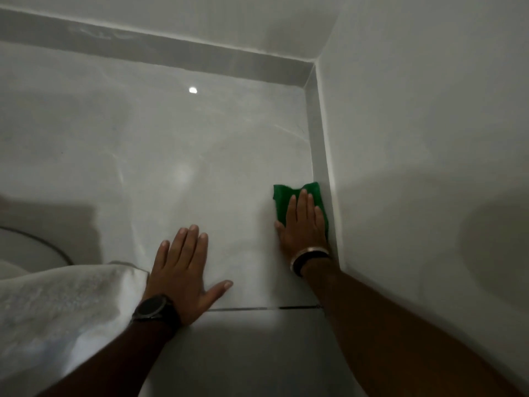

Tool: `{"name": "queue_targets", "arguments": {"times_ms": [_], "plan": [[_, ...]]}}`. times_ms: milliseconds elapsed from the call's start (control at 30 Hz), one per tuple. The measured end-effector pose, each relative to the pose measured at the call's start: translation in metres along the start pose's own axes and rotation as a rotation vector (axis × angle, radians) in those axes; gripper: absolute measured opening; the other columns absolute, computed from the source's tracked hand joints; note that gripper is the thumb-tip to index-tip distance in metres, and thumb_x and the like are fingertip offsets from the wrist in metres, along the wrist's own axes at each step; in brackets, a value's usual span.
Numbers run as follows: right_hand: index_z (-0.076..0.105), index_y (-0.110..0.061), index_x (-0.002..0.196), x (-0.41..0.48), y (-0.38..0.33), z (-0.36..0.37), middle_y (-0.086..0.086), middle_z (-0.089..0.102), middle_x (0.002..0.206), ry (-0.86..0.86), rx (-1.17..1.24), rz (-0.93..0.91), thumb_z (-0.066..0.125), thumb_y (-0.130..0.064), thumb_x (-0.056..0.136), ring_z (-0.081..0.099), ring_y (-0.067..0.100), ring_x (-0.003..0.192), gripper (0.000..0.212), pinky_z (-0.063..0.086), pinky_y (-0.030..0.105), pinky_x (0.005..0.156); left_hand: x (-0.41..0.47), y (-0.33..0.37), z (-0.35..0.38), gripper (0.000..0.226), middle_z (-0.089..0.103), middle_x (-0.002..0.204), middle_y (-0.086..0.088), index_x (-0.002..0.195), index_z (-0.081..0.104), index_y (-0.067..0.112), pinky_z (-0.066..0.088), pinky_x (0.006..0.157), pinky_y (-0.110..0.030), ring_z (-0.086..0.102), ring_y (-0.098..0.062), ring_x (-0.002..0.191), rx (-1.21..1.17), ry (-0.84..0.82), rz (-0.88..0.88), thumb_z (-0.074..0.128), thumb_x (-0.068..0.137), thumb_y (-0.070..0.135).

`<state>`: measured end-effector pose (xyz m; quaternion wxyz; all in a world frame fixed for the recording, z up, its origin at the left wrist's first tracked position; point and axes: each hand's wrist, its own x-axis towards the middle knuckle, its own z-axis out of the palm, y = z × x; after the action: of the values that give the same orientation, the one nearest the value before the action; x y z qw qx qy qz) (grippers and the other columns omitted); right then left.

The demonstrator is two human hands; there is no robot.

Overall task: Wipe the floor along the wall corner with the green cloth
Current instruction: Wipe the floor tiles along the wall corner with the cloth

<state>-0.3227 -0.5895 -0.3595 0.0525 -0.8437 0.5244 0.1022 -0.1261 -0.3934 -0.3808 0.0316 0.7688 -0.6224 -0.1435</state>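
The green cloth [282,200] is pressed flat on the floor [200,144] by the right hand [303,224], right beside the skirting [322,156] that runs along the right-hand wall [429,124]. No closed grip is formed on it: the fingers are laid out straight over the cloth and it is only held down by the palm. The left hand [183,273] is spread open on the bare tile, nothing is held in it, and it appears to be used as a prop for the body.

Several slips can be expected from here. Because the cloth is pinned rather than clutched, it could be left behind or bunched up if the hand is pushed forward too fast or with too little pressure. The cloth's right edge is seen touching the skirting; if the hand is allowed to drift leftwards, the seam between floor and skirting would be missed, and that seam is judged to be the point of the task. The far corner [310,71] is well ahead, so much of the strip is taken to be undone. The tile looks glossy, so the supporting left hand could be slid out if weight is thrown onto it. The white fabric [57,305] near the left wrist could be dragged across the floor.
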Motion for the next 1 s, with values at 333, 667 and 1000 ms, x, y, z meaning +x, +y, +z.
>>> {"name": "queue_targets", "arguments": {"times_ms": [333, 667, 1000], "plan": [[0.026, 0.001, 0.145, -0.169, -0.011, 0.04, 0.023, 0.023, 0.154, 0.041, 0.04, 0.082, 0.035, -0.044, 0.092, 0.018, 0.036, 0.143, 0.07, 0.018, 0.049, 0.113, 0.0, 0.0, -0.001, 0.11, 0.01, 0.171, -0.016, 0.161, 0.012, 0.008, 0.013, 0.125, -0.056, 0.004, -0.032, 0.158, 0.034, -0.032, -0.025, 0.027, 0.086, 0.087], [0.029, -0.001, 0.145, -0.143, -0.013, 0.038, 0.02, 0.027, 0.153, 0.105, 0.033, 0.154, 0.035, -0.051, 0.089, 0.023, 0.034, 0.142, 0.075, 0.017, 0.046, 0.111, -0.001, 0.0, 0.002, 0.111, 0.01, 0.17, -0.018, 0.161, 0.01, 0.006, 0.014, 0.124, -0.057, 0.006, -0.034, 0.157, 0.037, -0.011, -0.021, 0.026, 0.087, 0.087], [0.014, -0.003, 0.149, -0.018, -0.008, 0.009, 0.019, 0.012, 0.158, 0.074, 0.014, 0.075, 0.028, -0.051, 0.095, 0.011, 0.033, 0.145, 0.074, 0.009, 0.046, 0.115, 0.001, -0.002, 0.004, 0.112, 0.011, 0.17, -0.018, 0.161, 0.015, 0.005, 0.015, 0.124, -0.057, 0.006, -0.034, 0.157, 0.032, -0.024, -0.021, 0.032, 0.085, 0.085]]}}
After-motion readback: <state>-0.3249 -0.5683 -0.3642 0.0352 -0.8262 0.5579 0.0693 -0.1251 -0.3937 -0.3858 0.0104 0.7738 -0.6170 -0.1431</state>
